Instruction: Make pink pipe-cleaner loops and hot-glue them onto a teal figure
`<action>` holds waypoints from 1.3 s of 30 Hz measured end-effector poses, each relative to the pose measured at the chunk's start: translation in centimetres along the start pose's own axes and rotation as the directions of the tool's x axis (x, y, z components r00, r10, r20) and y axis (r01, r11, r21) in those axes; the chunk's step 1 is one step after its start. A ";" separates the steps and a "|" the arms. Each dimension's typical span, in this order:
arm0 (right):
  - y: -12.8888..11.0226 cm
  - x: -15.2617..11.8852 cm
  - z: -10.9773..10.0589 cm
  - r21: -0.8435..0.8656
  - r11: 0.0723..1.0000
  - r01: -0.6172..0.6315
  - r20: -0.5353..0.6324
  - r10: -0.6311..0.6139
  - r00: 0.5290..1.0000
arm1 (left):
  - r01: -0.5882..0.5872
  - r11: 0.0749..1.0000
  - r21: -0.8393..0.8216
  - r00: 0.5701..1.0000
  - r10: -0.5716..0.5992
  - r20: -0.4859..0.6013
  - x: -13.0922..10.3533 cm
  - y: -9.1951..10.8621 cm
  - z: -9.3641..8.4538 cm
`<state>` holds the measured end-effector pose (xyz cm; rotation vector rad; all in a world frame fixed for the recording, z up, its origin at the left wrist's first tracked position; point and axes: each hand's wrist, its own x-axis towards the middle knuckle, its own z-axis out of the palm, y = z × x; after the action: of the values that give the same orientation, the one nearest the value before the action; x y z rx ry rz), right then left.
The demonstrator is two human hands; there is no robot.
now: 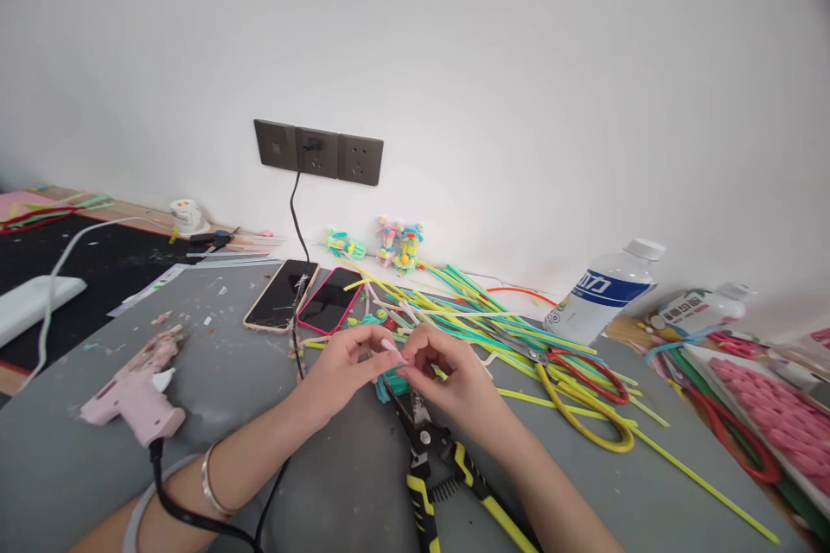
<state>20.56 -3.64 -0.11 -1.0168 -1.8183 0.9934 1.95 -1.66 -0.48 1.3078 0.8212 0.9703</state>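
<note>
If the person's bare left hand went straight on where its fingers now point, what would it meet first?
Most likely the bare right hand, directly ahead of the left hand; depth is unclear, so they may even be touching.

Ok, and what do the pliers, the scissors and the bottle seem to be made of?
Pliers: probably steel, going by the dark metallic head; the black-and-yellow grips look like plastic or rubber.
Scissors: likely steel blades, from their grey sheen; the smooth, brightly coloured handles suggest plastic.
Bottle: seemingly thin plastic, given its pale, glossy body; the matte white cap is probably plastic.
</note>
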 end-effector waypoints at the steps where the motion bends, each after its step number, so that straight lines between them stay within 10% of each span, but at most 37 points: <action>1: 0.0 0.0 -0.1 0.015 1.000 -0.018 0.013 0.018 1.000 | 0.016 1.000 -0.003 1.000 -0.016 -0.005 0.0 0.0 -0.1; 10: -1.2 0.0 -1.6 0.333 0.937 -0.108 0.106 0.076 0.991 | 0.081 0.967 -0.241 0.988 -0.110 -0.108 0.5 0.2 -0.8; 18: -1.3 0.0 -1.3 0.419 0.902 -0.101 0.132 0.050 0.990 | 0.090 0.995 -0.043 0.986 -0.095 -0.134 0.5 0.1 -0.9; 39: -0.7 -0.2 -0.7 0.326 0.941 -0.093 0.093 0.067 0.993 | 0.066 0.993 0.100 0.947 -0.094 0.306 -0.2 -0.3 -0.7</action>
<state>21.02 -3.89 0.75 -0.8577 -1.6118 1.3540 1.26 -1.54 -0.86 1.4482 0.6726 0.6469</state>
